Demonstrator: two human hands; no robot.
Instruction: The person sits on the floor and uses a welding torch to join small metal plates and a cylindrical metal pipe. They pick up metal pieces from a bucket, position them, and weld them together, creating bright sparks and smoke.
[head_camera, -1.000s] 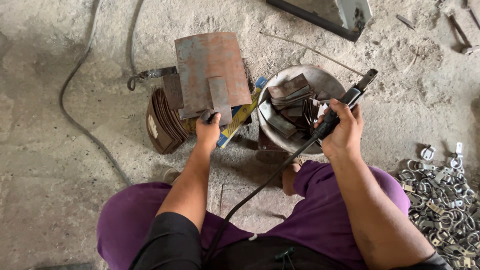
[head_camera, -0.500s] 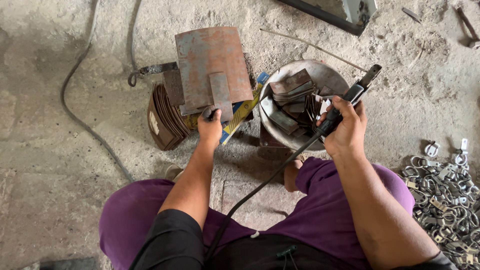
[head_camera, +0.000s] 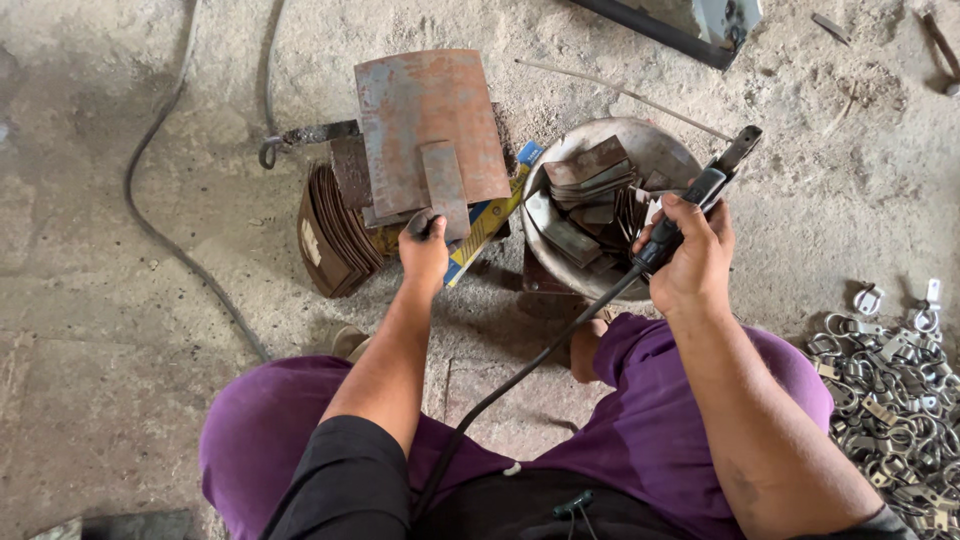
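Soft even daylight — sharp, wide-angle.

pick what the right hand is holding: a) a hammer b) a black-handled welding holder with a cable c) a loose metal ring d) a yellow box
b, the right hand is closed around the black-handled welding holder, with its cable trailing back toward the person's lap.

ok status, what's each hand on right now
Left hand pinching small metal strip against rusty plate. Right hand gripping welding holder above bowl of metal pieces. Nothing between holder and plate.
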